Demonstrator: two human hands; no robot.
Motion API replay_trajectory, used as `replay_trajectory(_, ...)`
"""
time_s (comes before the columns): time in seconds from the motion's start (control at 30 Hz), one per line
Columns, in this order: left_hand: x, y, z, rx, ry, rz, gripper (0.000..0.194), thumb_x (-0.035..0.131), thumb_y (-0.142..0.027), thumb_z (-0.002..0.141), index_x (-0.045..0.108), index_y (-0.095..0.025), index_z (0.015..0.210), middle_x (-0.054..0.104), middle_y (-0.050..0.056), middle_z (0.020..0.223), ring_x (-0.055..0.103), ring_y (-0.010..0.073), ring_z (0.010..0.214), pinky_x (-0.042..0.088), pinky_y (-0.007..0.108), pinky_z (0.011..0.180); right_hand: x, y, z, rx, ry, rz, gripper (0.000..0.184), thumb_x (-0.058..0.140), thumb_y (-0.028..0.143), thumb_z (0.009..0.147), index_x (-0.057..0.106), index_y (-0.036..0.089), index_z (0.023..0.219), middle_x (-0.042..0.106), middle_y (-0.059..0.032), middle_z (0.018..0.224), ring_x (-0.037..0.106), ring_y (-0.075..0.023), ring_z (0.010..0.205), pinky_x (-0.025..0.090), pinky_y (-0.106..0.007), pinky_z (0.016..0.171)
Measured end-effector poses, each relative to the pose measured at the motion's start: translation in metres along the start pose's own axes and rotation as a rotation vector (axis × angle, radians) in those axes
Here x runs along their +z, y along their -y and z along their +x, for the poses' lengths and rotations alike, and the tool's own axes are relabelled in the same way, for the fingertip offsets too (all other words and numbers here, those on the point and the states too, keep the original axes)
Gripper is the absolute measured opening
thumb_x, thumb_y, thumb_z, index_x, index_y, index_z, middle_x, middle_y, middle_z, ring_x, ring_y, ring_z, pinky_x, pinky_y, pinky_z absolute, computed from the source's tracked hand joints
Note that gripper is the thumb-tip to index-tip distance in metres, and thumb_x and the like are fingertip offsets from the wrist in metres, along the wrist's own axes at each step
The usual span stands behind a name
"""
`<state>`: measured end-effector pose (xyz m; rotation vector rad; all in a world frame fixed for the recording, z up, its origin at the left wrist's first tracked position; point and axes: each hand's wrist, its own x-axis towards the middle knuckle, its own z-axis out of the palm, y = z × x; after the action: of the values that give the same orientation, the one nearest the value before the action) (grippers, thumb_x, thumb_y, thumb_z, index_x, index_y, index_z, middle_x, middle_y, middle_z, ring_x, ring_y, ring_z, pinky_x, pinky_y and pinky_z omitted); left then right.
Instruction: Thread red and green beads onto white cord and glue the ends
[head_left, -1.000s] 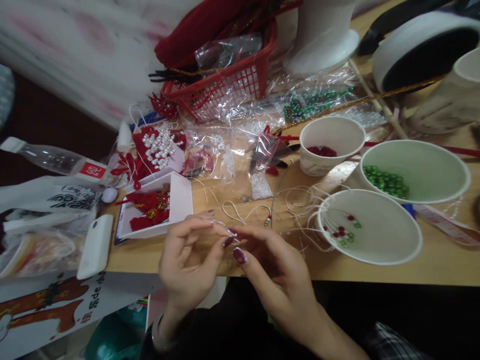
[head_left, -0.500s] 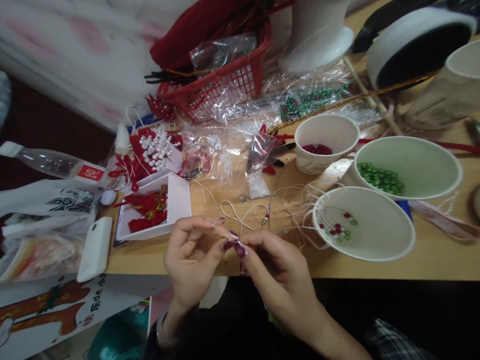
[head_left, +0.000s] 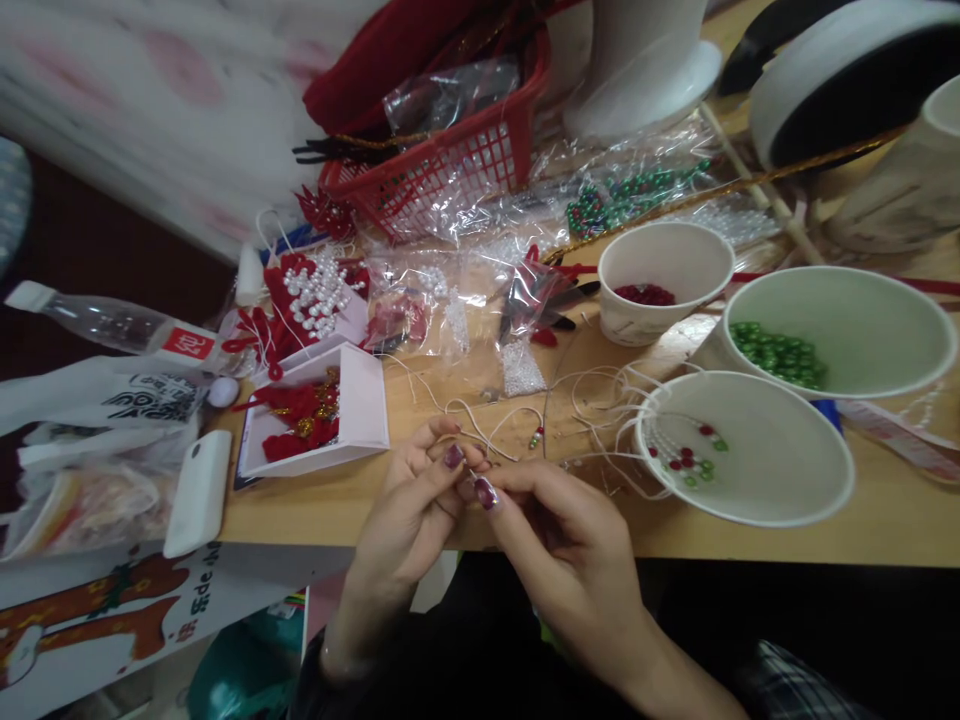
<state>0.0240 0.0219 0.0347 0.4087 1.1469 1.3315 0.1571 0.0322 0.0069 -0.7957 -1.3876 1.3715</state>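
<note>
At the table's front edge my two hands meet, fingertips nearly touching. My right hand [head_left: 574,545] pinches thumb against index finger on the end of a thin white cord [head_left: 487,440]; just what sits at the fingertips is too small to make out. My left hand [head_left: 409,520] is curled beside it, its thumb pressed to the fingers on the same strand and its index finger raised. Beyond the hands the cord loops over the table to a small red and green bead end [head_left: 537,436]. A white paper cup [head_left: 787,450] on the right holds several beaded strands, cords hanging over its rim.
Behind are a cup of red beads [head_left: 652,315] and a cup of green beads [head_left: 885,350]. A clear bag of tiny beads [head_left: 523,368] lies mid-table. To the left stand a white box [head_left: 367,405], a white phone [head_left: 196,495] and a plastic bottle [head_left: 112,320]. A red basket [head_left: 450,155] is at the back.
My left hand has shifted right and turned, its index finger lifting away from the pinch. The right hand keeps its pinch. The view has moved slightly.
</note>
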Motion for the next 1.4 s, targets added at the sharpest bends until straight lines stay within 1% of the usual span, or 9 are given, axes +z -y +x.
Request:
replay_trajectory(0.13,-0.0027,-0.0001,0.0009,0.015,0.032,0.000,0.039,0.088,-0.020,0.067,0.059,-0.019,0.093,0.072,-0.005,0.069,0.069,0.0083,0.062,0.056,0.012,0.060,-0.0003,-0.0012,-0.0006,-0.001,-0.004,-0.011,0.011,0.059,0.016,0.091,0.069,0.017,0.088,0.069,-0.0011,0.072,0.059,-0.0118,0.060,0.044,-0.023,0.053)
replay_trajectory(0.27,-0.0053,-0.0005,0.0005,0.017,0.056,-0.023,0.040,0.088,-0.018,0.069,0.060,-0.018,0.097,0.076,-0.004,0.071,0.070,0.0076,0.063,0.056,0.011,0.061,-0.0009,-0.0007,-0.0004,0.002,-0.008,-0.016,0.012,0.059,0.018,0.092,0.068,0.017,0.084,0.068,-0.0006,0.069,0.056,-0.0106,0.056,0.042,-0.022,0.051)
replay_trajectory(0.5,-0.0056,-0.0008,-0.0009,0.073,0.083,0.028,0.038,0.086,-0.016,0.070,0.061,-0.019,0.098,0.078,-0.004,0.073,0.072,0.0087,0.060,0.059,0.013,0.057,-0.0023,0.0010,-0.0008,0.022,0.007,0.005,0.013,0.057,0.017,0.091,0.066,0.016,0.081,0.064,0.0002,0.066,0.052,-0.0098,0.054,0.040,-0.022,0.048)
replay_trajectory(0.63,-0.0051,-0.0015,-0.0008,0.110,0.103,0.046,0.036,0.085,-0.015,0.072,0.062,-0.019,0.099,0.078,-0.005,0.072,0.071,0.0078,0.058,0.059,0.013,0.057,-0.0026,-0.0004,-0.0019,0.004,0.017,0.017,0.013,0.058,0.018,0.091,0.067,0.016,0.083,0.066,-0.0016,0.069,0.056,-0.0108,0.057,0.042,-0.022,0.050)
replay_trajectory(0.77,-0.0057,-0.0022,-0.0012,0.125,0.099,0.067,0.035,0.085,-0.015,0.072,0.063,-0.019,0.100,0.078,-0.005,0.072,0.068,0.0063,0.054,0.057,0.012,0.056,-0.0019,-0.0005,-0.0014,0.002,0.012,0.004,0.013,0.058,0.017,0.091,0.067,0.015,0.082,0.067,-0.0021,0.070,0.056,-0.0111,0.058,0.042,-0.023,0.051)
replay_trajectory(0.97,-0.0078,-0.0027,-0.0027,0.100,0.085,0.094,0.036,0.084,-0.015,0.073,0.063,-0.019,0.102,0.078,-0.005,0.073,0.068,0.0061,0.053,0.058,0.013,0.055,-0.0025,0.0007,-0.0015,-0.004,0.029,0.007,0.014,0.056,0.015,0.091,0.064,0.016,0.079,0.060,0.0015,0.064,0.049,-0.0092,0.053,0.039,-0.022,0.049)
replay_trajectory(1.13,-0.0076,-0.0030,-0.0026,0.079,0.069,0.088,0.039,0.085,-0.015,0.072,0.062,-0.018,0.103,0.077,-0.005,0.071,0.068,0.0066,0.052,0.056,0.012,0.053,-0.0033,-0.0007,-0.0015,-0.001,0.034,0.009,0.012,0.057,0.016,0.091,0.066,0.016,0.082,0.065,-0.0005,0.068,0.053,-0.0101,0.057,0.041,-0.022,0.052)
replay_trajectory(1.27,-0.0080,-0.0043,-0.0026,0.071,0.070,0.093,0.039,0.085,-0.016,0.072,0.062,-0.019,0.103,0.078,-0.004,0.072,0.070,0.0083,0.055,0.058,0.013,0.055,-0.0028,0.0004,0.0000,0.005,0.038,-0.003,0.013,0.057,0.015,0.091,0.066,0.016,0.081,0.064,0.0003,0.067,0.051,-0.0094,0.056,0.040,-0.022,0.052)
replay_trajectory(1.4,-0.0081,-0.0067,-0.0039,0.116,0.100,0.135,0.037,0.084,-0.014,0.073,0.065,-0.020,0.104,0.078,-0.005,0.073,0.070,0.0068,0.057,0.059,0.013,0.061,-0.0027,0.0017,0.0005,0.022,0.044,0.010,0.014,0.057,0.015,0.090,0.065,0.016,0.079,0.062,0.0013,0.067,0.050,-0.0088,0.055,0.040,-0.021,0.052)
